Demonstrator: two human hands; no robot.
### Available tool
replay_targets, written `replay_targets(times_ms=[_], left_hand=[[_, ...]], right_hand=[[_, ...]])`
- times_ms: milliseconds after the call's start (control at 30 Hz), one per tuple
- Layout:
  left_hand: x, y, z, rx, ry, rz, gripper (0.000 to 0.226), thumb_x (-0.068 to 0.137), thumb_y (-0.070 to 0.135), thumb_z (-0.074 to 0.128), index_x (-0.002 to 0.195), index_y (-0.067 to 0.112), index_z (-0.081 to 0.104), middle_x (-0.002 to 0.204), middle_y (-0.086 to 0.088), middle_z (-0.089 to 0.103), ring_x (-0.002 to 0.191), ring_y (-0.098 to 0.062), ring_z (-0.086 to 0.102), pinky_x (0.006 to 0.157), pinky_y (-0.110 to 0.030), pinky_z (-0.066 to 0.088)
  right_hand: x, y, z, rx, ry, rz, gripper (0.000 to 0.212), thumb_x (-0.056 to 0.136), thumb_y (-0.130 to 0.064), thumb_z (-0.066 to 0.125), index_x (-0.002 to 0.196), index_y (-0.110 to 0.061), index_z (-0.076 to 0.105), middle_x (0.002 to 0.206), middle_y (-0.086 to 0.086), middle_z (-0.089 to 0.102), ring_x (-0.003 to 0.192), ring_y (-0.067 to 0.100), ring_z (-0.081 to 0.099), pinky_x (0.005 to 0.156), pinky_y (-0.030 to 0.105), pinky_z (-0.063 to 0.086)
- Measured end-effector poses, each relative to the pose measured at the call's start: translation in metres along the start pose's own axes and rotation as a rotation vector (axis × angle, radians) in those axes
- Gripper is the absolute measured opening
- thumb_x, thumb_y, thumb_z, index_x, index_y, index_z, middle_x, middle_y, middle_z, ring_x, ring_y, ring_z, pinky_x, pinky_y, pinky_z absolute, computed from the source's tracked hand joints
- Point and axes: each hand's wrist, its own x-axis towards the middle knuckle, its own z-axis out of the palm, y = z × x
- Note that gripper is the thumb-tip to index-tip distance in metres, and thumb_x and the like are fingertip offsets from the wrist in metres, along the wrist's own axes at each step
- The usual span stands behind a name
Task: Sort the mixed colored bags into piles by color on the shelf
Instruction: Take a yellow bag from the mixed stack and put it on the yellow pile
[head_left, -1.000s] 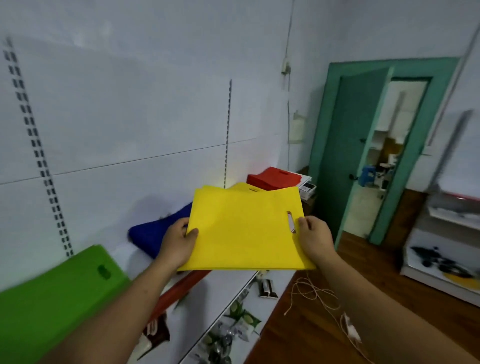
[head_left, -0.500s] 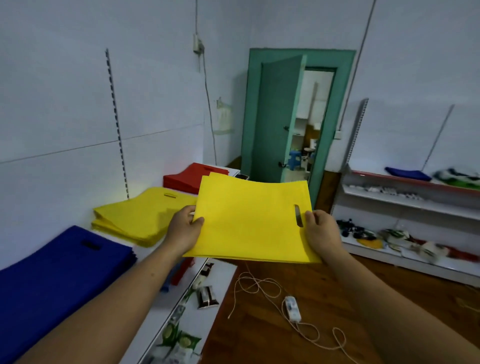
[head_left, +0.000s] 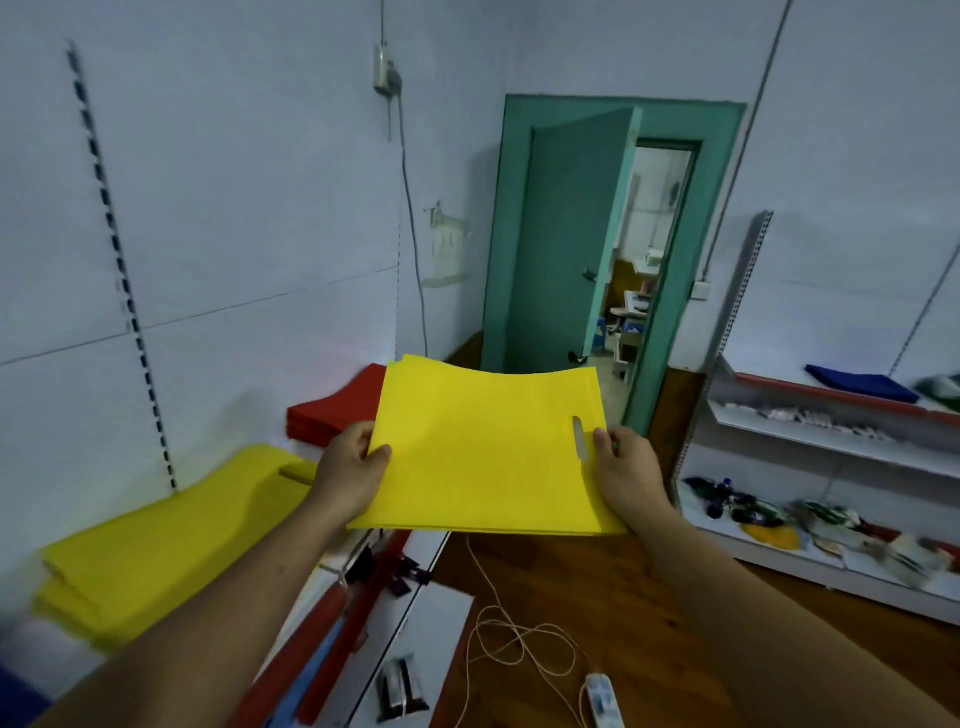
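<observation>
Our left hand (head_left: 348, 478) and right hand (head_left: 628, 473), apart, pinch the yellow bag (head_left: 483, 457) by its edges. The yellow pile (head_left: 171, 545) has come up beside our left hand, so we judge it goes there.

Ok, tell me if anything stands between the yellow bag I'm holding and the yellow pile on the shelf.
Nothing visible does. The left hand and right hand grip the yellow bag in the air right of the yellow pile, whose top is bare. The red pile sits farther back.
</observation>
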Motion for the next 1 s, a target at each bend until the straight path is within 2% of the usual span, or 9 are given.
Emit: replay_targets(times_ms=[167, 300, 400, 533, 633, 733, 833, 900, 1000], left_hand=[[0.047, -0.022, -0.032, 0.010, 0.122, -0.029, 0.019, 0.101, 0.016, 0.056, 0.118, 0.025, 0.057, 0.111, 0.004, 0.063, 0.104, -0.024, 0.062, 0.093, -0.049, 0.051], [0.064, -0.041, -0.067, 0.004, 0.233, -0.065, 0.019, 0.104, 0.011, 0.050, 0.114, 0.026, 0.057, 0.102, 0.013, 0.062, 0.093, -0.014, 0.061, 0.091, -0.042, 0.050], [0.068, -0.065, -0.094, 0.054, 0.355, -0.103, 0.021, 0.103, 0.011, 0.052, 0.118, 0.021, 0.061, 0.110, 0.000, 0.068, 0.097, -0.023, 0.065, 0.089, -0.046, 0.053], [0.049, -0.083, -0.126, 0.130, 0.529, -0.243, 0.025, 0.101, 0.014, 0.052, 0.122, 0.024, 0.061, 0.110, 0.001, 0.066, 0.092, -0.020, 0.064, 0.075, -0.038, 0.053], [0.020, -0.089, -0.141, 0.187, 0.686, -0.343, 0.023, 0.099, 0.015, 0.053, 0.119, 0.022, 0.062, 0.109, -0.001, 0.066, 0.091, -0.022, 0.064, 0.078, -0.041, 0.055], [-0.019, -0.095, -0.142, 0.202, 0.800, -0.430, 0.020, 0.097, 0.009, 0.054, 0.110, 0.022, 0.063, 0.101, -0.006, 0.067, 0.087, -0.029, 0.064, 0.074, -0.046, 0.054], [-0.055, -0.099, -0.122, 0.206, 0.888, -0.503, 0.022, 0.094, 0.004, 0.054, 0.102, 0.021, 0.064, 0.090, -0.008, 0.070, 0.075, -0.029, 0.066, 0.061, -0.037, 0.052], [-0.072, -0.107, -0.106, 0.202, 0.929, -0.526, 0.023, 0.094, 0.002, 0.053, 0.100, 0.021, 0.065, 0.085, -0.009, 0.070, 0.067, -0.025, 0.064, 0.052, -0.031, 0.047], [-0.092, -0.123, -0.087, 0.246, 0.923, -0.580, 0.021, 0.095, 0.003, 0.053, 0.099, 0.018, 0.066, 0.082, -0.012, 0.069, 0.059, -0.018, 0.059, 0.044, -0.023, 0.042]], right_hand=[[0.060, -0.020, 0.074, 0.048, -0.085, -0.032, 0.028, 0.107, -0.036, 0.038, 0.104, -0.018, 0.059, 0.090, 0.000, 0.060, 0.082, 0.014, 0.057, 0.062, 0.027, 0.039], [0.104, -0.043, 0.142, 0.109, -0.198, -0.152, 0.029, 0.107, -0.030, 0.041, 0.094, -0.013, 0.062, 0.083, 0.002, 0.059, 0.073, 0.014, 0.054, 0.063, 0.030, 0.038], [0.132, -0.057, 0.201, 0.137, -0.285, -0.231, 0.031, 0.106, -0.031, 0.044, 0.096, -0.009, 0.063, 0.085, 0.001, 0.059, 0.080, 0.018, 0.055, 0.072, 0.032, 0.040], [0.153, -0.081, 0.280, 0.227, -0.443, -0.389, 0.033, 0.104, -0.026, 0.048, 0.074, -0.014, 0.055, 0.065, 0.003, 0.053, 0.065, 0.023, 0.052, 0.054, 0.034, 0.029], [0.150, -0.103, 0.332, 0.289, -0.576, -0.480, 0.038, 0.103, -0.023, 0.050, 0.065, -0.015, 0.048, 0.058, 0.002, 0.046, 0.057, 0.020, 0.044, 0.055, 0.035, 0.024], [0.134, -0.117, 0.368, 0.299, -0.713, -0.569, 0.042, 0.098, -0.027, 0.050, 0.058, -0.020, 0.044, 0.053, -0.004, 0.043, 0.052, 0.012, 0.041, 0.056, 0.036, 0.016], [0.118, -0.110, 0.396, 0.266, -0.865, -0.629, 0.035, 0.102, -0.021, 0.052, 0.069, -0.012, 0.058, 0.063, -0.003, 0.053, 0.057, 0.007, 0.048, 0.055, 0.036, 0.027], [0.110, -0.100, 0.409, 0.260, -0.931, -0.653, 0.027, 0.102, -0.021, 0.054, 0.082, -0.008, 0.066, 0.075, 0.003, 0.064, 0.069, 0.016, 0.059, 0.061, 0.038, 0.042], [0.101, -0.086, 0.417, 0.193, -0.971, -0.740, 0.023, 0.101, -0.025, 0.054, 0.092, -0.011, 0.070, 0.089, 0.007, 0.069, 0.081, 0.025, 0.062, 0.070, 0.039, 0.048]])
